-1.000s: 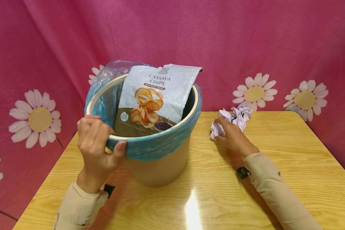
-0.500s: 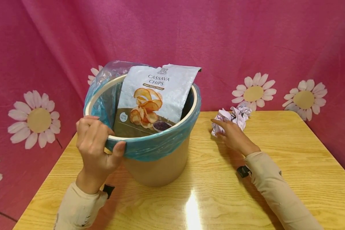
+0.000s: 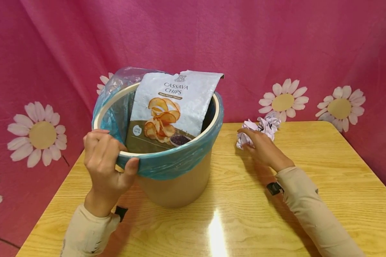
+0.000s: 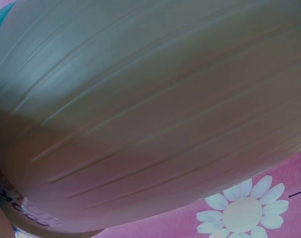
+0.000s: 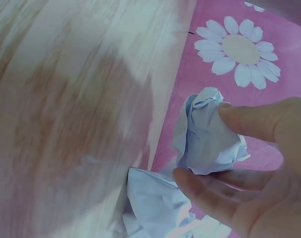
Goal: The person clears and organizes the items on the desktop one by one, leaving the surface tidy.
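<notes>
My left hand (image 3: 106, 167) grips the near left rim of a beige waste bin (image 3: 177, 191), thumb outside over its blue plastic liner (image 3: 173, 166). The bin's ribbed side (image 4: 165, 124) fills most of the left wrist view. A cassava chips bag (image 3: 177, 110) stands tilted in the bin, its top above the rim. To the right, my right hand (image 3: 267, 150) reaches to crumpled paper near the table's back edge. The right wrist view shows thumb and fingers pinching one paper ball (image 5: 210, 134). Beside it lies more crumpled paper (image 5: 157, 203).
Both the bin and the papers are on a light wooden table (image 3: 244, 221). A pink curtain (image 3: 238, 46) with white daisies hangs close behind the table and at its sides. The liner bulges up loosely at the bin's back left.
My right index finger lifted off the paper and stretched out, then lowered as the fingers resettled on the paper ball. The left hand keeps its grip on the rim.
</notes>
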The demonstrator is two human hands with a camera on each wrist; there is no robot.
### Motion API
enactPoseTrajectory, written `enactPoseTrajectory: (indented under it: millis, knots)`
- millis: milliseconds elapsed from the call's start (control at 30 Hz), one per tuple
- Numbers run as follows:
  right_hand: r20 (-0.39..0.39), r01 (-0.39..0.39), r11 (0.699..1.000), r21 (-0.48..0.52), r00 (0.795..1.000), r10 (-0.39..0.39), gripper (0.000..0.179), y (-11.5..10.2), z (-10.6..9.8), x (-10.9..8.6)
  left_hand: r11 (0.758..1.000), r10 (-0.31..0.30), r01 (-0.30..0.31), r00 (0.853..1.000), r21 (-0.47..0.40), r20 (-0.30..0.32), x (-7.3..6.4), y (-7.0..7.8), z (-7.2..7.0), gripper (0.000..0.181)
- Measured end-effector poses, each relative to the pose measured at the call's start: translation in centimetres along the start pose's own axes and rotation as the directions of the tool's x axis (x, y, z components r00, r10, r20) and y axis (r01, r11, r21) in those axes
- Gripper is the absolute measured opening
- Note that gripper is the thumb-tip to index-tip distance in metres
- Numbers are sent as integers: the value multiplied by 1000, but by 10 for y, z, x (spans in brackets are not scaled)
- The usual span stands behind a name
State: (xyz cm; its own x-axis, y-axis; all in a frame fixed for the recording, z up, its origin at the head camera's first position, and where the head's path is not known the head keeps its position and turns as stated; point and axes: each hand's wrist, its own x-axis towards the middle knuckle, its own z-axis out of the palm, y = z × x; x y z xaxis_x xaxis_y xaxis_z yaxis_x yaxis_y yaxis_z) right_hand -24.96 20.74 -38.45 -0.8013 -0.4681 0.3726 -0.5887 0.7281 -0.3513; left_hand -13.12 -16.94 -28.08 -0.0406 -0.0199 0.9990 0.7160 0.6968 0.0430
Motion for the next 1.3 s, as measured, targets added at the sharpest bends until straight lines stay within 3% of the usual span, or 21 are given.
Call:
enactPoseTrajectory:
  millis: [833, 1300]
  knots:
    - [-41, 13, 999, 32, 999, -11, 46, -12, -21, 2, 1000, 10, -10, 1000, -4, -3, -2, 0, -1, 68]
    - [-66, 4, 1000, -17, 998, -5, 48, -17, -32, 2, 1000, 16, -16, 1000, -6, -7, 0, 1, 0, 68]
